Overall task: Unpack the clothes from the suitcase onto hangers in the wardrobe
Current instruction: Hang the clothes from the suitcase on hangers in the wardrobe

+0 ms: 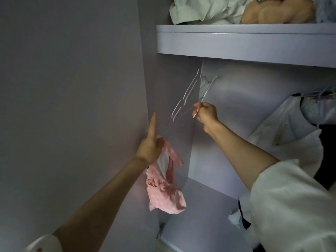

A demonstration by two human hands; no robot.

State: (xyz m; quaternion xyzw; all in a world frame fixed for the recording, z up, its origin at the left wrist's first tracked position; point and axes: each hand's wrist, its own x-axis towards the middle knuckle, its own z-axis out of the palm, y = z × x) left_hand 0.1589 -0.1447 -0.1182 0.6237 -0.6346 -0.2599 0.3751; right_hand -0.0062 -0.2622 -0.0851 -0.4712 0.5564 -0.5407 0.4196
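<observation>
My left hand [151, 144] holds a small pink garment [164, 186] that dangles below it, with the index finger stretched up against the wardrobe's left side panel. My right hand [205, 112] is inside the wardrobe, pinching the lower end of a thin white hanger [205, 91]. Beside it hang two or three more empty white hangers [183, 99], blurred and tilted to the left. Their hooks go up under the shelf; the rail is hidden. The suitcase is out of view.
A pale shelf [245, 40] tops the hanging space, loaded with folded light green and peach clothes [236, 10]. White garments [291, 131] hang at the right. The wardrobe floor [200, 224] lies below, with a white crumpled item at its right.
</observation>
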